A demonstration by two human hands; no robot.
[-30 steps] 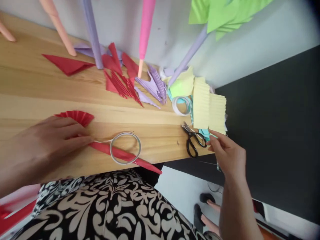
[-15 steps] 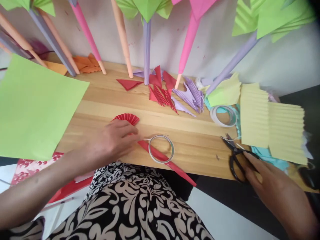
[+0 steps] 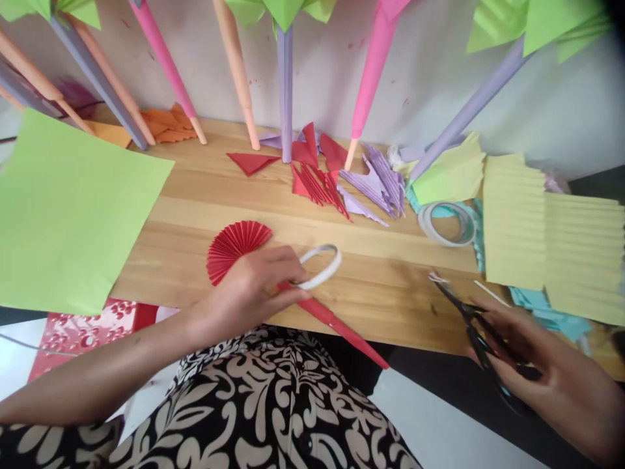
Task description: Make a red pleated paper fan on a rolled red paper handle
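Note:
My left hand [image 3: 258, 286] is closed on a thin white roll of tape [image 3: 326, 268], which tilts up off the wood at my fingertips. Beneath that hand runs a rolled red paper stick [image 3: 344, 327], its pointed end past the table edge. A pleated red paper fan [image 3: 237, 247] lies just behind the hand, partly covered by it. On the right, my right hand [image 3: 541, 371] grips black-handled scissors [image 3: 471, 316], raised a little over the table edge. A small whitish scrap [image 3: 438, 277] is at the scissor tips.
Red scraps [image 3: 312, 182] and pleated purple paper [image 3: 375, 179] lie toward the wall. A wider tape roll [image 3: 446, 223] sits beside pleated yellow paper [image 3: 512, 221] at right. A green sheet [image 3: 73, 215] covers the left. Paper flowers with rolled stems [image 3: 286, 98] lean on the wall.
My left hand has moved right from the fan and taken hold of the tape roll, lifting and tilting it. The scissors have turned and come up with my right hand; more of the fan shows.

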